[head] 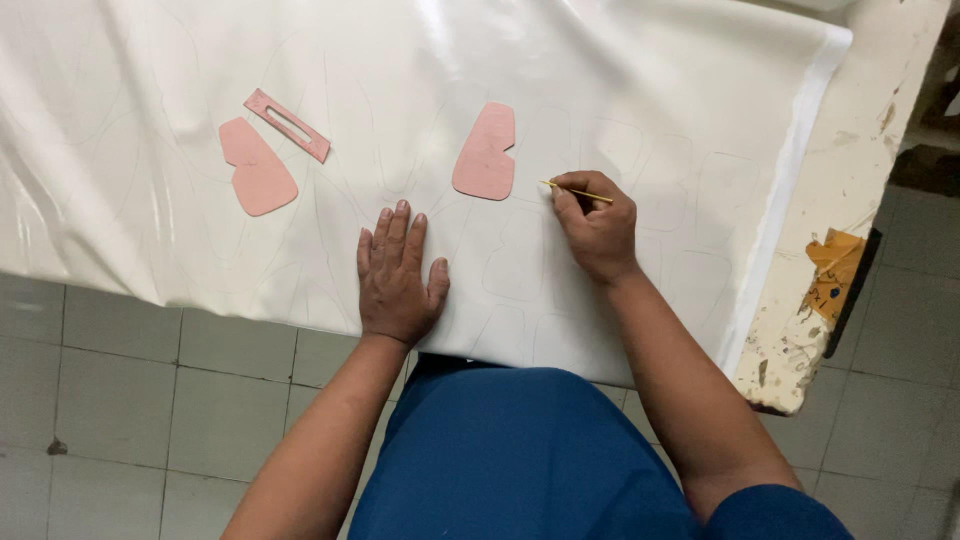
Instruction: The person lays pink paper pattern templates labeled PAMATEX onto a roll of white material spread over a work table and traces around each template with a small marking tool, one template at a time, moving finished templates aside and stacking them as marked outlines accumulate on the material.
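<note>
On a glossy white sheet of material point(600, 80) marked with faint traced outlines, the left hand point(398, 280) lies flat, fingers spread, grasping nothing. Just to its right, the right hand point(597, 228) pinches a thin yellow pencil point(578, 192), its tip beside a pink notched card template point(486, 152). Two more pink templates point(262, 160) lie well apart, further left.

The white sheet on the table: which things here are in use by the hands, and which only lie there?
In use:
- white sheet, pressed flat by left hand
- yellow pencil in right hand
- pink template beside the pencil tip

Lying about:
- second pink template
- slotted pink strip
- orange scraps on table edge
</note>
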Action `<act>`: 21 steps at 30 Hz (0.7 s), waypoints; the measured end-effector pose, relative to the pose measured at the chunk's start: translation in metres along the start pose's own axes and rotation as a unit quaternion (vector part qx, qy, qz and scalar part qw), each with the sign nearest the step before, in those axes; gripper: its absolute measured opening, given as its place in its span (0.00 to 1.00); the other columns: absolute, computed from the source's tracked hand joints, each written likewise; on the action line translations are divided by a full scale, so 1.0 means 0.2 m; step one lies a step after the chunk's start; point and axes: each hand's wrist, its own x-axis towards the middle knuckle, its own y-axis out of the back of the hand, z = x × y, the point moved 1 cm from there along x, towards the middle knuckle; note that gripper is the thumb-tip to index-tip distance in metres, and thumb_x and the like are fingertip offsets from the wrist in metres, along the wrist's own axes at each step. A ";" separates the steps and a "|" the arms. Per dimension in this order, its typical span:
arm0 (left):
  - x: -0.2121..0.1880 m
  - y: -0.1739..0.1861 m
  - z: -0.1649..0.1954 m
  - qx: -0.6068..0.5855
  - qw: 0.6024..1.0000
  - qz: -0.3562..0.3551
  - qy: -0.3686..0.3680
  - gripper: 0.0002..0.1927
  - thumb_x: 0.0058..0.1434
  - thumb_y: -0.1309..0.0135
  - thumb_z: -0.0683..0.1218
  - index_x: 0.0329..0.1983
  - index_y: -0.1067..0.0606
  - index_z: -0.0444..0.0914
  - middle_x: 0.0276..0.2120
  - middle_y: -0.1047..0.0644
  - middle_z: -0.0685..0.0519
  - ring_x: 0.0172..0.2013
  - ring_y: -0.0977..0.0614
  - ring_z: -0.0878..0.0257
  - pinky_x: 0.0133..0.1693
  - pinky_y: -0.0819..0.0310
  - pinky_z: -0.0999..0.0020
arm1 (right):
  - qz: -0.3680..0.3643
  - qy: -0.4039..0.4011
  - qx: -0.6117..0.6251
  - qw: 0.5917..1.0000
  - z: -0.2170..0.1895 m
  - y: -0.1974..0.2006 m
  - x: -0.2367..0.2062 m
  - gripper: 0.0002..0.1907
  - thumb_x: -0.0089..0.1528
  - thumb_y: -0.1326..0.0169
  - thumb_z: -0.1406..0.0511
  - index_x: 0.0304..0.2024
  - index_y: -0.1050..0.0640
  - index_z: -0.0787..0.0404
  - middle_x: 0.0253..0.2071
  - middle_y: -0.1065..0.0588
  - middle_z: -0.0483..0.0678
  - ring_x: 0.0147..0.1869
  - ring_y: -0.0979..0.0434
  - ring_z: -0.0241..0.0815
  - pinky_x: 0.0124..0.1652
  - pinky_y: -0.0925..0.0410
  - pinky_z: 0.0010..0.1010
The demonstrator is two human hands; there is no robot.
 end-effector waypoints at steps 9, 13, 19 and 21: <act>0.00 0.00 -0.01 0.003 1.000 0.006 -0.006 0.32 0.68 0.52 0.55 0.72 0.35 0.37 0.74 0.40 0.44 0.75 0.43 0.50 0.73 0.58 0.46 | 0.049 0.032 -0.053 0.997 0.01 -0.06 0.00 0.05 0.67 0.44 0.71 0.45 0.20 0.65 0.40 0.21 0.44 0.40 0.24 0.30 0.41 0.29 0.23; 0.00 -0.01 -0.01 0.005 1.000 0.005 -0.006 0.32 0.68 0.52 0.55 0.72 0.35 0.37 0.74 0.40 0.44 0.75 0.43 0.50 0.73 0.58 0.46 | 0.034 0.024 -0.054 0.998 0.00 -0.06 -0.01 0.04 0.67 0.45 0.71 0.44 0.21 0.66 0.40 0.22 0.47 0.39 0.25 0.33 0.41 0.30 0.24; 0.01 -0.01 -0.02 0.003 1.000 -0.009 -0.015 0.33 0.66 0.51 0.55 0.71 0.35 0.35 0.73 0.41 0.43 0.74 0.43 0.48 0.72 0.59 0.44 | 0.046 -0.057 0.097 0.993 -0.07 0.02 -0.09 0.07 0.71 0.53 0.70 0.45 0.24 0.66 0.43 0.22 0.52 0.45 0.22 0.36 0.45 0.27 0.29; 0.03 0.00 -0.02 -0.002 1.000 -0.013 -0.023 0.33 0.65 0.49 0.54 0.69 0.35 0.34 0.72 0.41 0.41 0.72 0.43 0.45 0.71 0.59 0.41 | 0.063 -0.009 0.148 0.987 -0.13 0.12 -0.17 0.14 0.74 0.61 0.69 0.46 0.23 0.67 0.48 0.21 0.54 0.50 0.20 0.39 0.54 0.24 0.31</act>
